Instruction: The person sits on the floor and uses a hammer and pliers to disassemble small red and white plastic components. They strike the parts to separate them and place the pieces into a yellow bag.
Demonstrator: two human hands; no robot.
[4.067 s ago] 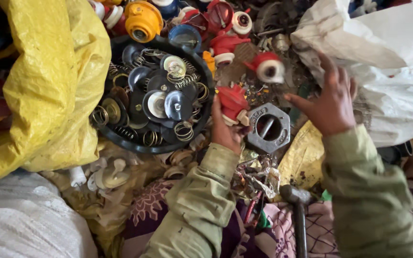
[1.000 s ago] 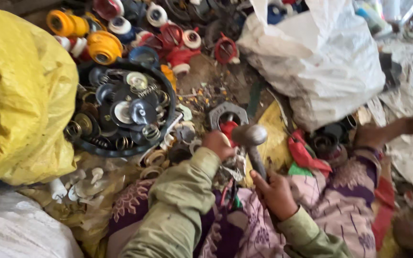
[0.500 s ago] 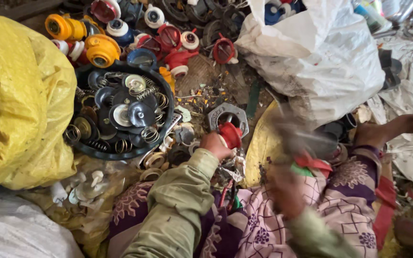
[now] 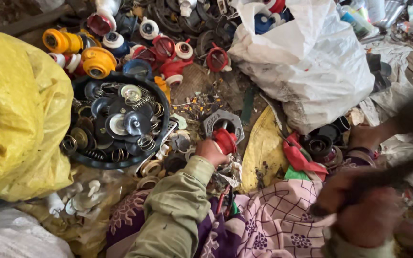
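left hand [image 4: 210, 150]: I see it closed on the red plastic cap [image 4: 225, 141], held against the grey hex fitting [image 4: 223, 123] on the floor.
right hand [image 4: 359, 210]: blurred, wrapped round a dark handle [image 4: 388, 177].
handling: cap looks light, stiff, likely brittle; hold by rim.

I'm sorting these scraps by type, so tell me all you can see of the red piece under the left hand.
The red piece looks like a small plastic cap or valve part, rounded, glossy and bright red, scuffed with dirt. It rests against the grey hexagonal metal ring, partly over its opening. The left hand grips it from below, fingers wrapped round its lower side, so its base is hidden. Small scraps lie around it.
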